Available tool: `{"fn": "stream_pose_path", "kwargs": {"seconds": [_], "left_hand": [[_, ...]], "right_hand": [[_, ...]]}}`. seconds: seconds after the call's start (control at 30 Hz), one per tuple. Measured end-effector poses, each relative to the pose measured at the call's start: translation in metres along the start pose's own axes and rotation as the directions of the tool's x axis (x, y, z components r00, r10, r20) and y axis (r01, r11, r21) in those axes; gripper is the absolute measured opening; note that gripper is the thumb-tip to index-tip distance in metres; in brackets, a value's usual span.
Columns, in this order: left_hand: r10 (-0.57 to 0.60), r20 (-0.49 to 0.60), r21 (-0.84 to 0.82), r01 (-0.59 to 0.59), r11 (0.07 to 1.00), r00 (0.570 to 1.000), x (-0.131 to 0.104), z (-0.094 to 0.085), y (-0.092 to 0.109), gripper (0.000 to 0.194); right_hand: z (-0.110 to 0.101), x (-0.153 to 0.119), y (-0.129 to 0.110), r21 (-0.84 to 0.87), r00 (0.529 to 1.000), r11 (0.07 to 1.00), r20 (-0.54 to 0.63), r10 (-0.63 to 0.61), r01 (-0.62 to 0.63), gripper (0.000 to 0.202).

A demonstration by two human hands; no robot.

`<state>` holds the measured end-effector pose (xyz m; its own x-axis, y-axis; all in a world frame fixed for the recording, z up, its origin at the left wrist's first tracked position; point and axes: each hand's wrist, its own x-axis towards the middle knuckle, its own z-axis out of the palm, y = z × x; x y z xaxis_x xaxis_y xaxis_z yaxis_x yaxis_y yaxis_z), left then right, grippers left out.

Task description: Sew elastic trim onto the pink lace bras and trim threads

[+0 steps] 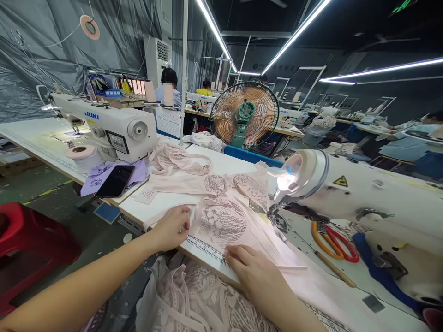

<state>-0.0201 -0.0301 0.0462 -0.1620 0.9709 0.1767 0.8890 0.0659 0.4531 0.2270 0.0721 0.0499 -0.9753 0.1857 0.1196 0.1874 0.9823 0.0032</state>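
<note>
A pale pink lace bra (224, 219) lies on the white sewing table, one cup facing up between my hands. At its left edge, my left hand (173, 227) has its fingers curled together over the fabric band; what they pinch is too small to name. My right hand (251, 272) rests at the lower edge of the cup, near the printed ruler (207, 251), fingers bent and close together. Behind it lies another pink lace bra (187, 183). The sewing machine head (304, 175), its lamp lit, stands right of the fabric.
Orange-handled scissors (325, 242), red-handled ones (346, 246) and a wooden-handled tool (335, 269) lie at the right. A phone (116, 180) sits on purple paper at the left, near a second machine (107, 124). Lace garments (204, 299) hang below the edge. A fan (245, 113) stands behind.
</note>
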Motion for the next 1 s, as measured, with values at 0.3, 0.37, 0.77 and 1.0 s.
{"fn": "stream_pose_path", "kwargs": {"seconds": [0.3, 0.37, 0.77, 1.0], "left_hand": [[0.006, -0.007, 0.027, -0.006, 1.000, 1.000, 0.002, 0.001, 0.001, 0.011], [0.002, -0.019, 0.036, -0.001, 0.999, 1.000, 0.003, 0.002, 0.002, 0.013], [0.091, -0.132, 0.083, -0.081, 0.993, 0.987, -0.003, -0.003, 0.016, 0.014], [0.135, -0.126, -0.017, -0.138, 0.990, 0.983, 0.001, -0.016, 0.022, 0.015]], "right_hand": [[-0.004, 0.001, -0.001, 0.010, 1.000, 1.000, -0.006, 0.005, -0.005, 0.032], [-0.005, 0.002, -0.003, 0.019, 1.000, 1.000, 0.012, 0.022, -0.022, 0.032], [-0.019, 0.007, -0.007, -0.039, 0.997, 0.997, 0.051, 0.065, -0.063, 0.015], [-0.011, 0.010, -0.008, -0.129, 0.993, 0.985, -0.066, 0.102, -0.110, 0.006]]}}
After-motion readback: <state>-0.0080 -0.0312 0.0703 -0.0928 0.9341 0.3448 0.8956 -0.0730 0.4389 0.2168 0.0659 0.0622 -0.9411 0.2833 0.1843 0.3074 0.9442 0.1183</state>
